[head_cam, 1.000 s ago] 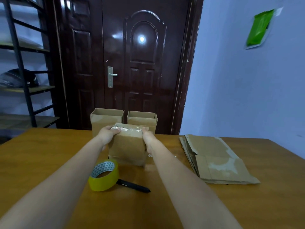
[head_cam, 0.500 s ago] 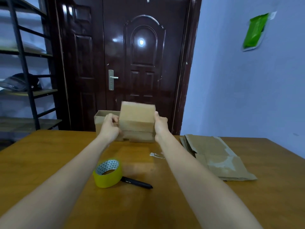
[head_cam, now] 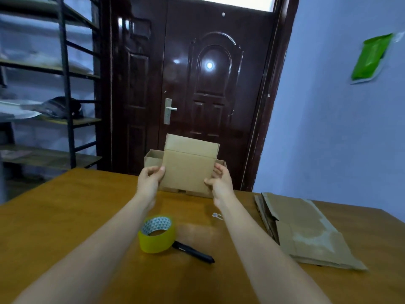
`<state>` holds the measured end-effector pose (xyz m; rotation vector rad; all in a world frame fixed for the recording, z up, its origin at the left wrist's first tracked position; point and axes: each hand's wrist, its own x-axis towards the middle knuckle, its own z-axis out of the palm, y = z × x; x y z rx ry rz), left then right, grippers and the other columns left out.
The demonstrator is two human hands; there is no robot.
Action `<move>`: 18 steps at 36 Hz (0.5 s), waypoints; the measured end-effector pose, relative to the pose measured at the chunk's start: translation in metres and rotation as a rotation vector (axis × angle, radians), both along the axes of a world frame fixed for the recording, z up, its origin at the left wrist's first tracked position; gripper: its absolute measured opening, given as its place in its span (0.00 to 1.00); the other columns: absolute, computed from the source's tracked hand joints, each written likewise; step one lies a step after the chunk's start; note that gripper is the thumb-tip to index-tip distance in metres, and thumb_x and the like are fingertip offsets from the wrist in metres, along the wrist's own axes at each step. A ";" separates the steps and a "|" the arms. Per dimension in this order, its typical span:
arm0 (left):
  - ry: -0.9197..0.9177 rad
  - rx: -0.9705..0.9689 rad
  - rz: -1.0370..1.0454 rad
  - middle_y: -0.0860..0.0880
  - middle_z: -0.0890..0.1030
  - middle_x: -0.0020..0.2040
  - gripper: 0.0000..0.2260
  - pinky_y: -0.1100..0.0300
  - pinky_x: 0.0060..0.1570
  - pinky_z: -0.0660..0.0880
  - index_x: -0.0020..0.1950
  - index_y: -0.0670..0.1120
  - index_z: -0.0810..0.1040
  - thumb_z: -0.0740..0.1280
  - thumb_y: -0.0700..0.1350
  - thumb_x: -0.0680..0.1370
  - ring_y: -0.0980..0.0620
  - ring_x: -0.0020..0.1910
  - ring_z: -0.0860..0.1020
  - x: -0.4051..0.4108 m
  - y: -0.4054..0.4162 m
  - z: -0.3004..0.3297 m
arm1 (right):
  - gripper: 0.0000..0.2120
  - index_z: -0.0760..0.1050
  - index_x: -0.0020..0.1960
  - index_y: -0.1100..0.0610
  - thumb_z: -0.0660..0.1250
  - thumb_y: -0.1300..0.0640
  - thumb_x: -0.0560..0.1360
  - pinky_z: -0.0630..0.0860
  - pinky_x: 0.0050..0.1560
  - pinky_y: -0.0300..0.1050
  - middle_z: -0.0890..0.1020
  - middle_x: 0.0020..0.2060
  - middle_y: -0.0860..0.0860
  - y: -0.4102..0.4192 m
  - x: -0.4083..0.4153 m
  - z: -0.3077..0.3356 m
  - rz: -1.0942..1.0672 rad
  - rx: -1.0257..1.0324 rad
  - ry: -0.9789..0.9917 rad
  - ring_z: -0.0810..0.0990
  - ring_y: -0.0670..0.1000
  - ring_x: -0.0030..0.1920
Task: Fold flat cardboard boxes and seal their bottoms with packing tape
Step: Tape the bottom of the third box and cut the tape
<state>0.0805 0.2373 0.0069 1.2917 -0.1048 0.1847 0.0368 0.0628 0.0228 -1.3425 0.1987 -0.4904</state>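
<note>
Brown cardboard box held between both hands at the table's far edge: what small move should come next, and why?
Probably set the brown cardboard box down by the open boxes behind it and let go. The left hand and right hand hold it by its sides, open end up, low over the wooden table, beyond the yellow tape roll. Flat cardboard sheets wait on the right.
</note>
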 end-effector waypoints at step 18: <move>0.237 0.243 -0.042 0.37 0.75 0.61 0.11 0.48 0.56 0.72 0.63 0.39 0.71 0.60 0.40 0.82 0.44 0.52 0.73 0.035 0.038 -0.047 | 0.26 0.59 0.62 0.46 0.62 0.71 0.75 0.72 0.46 0.45 0.73 0.59 0.55 0.030 0.034 -0.055 0.174 -0.114 0.244 0.73 0.54 0.55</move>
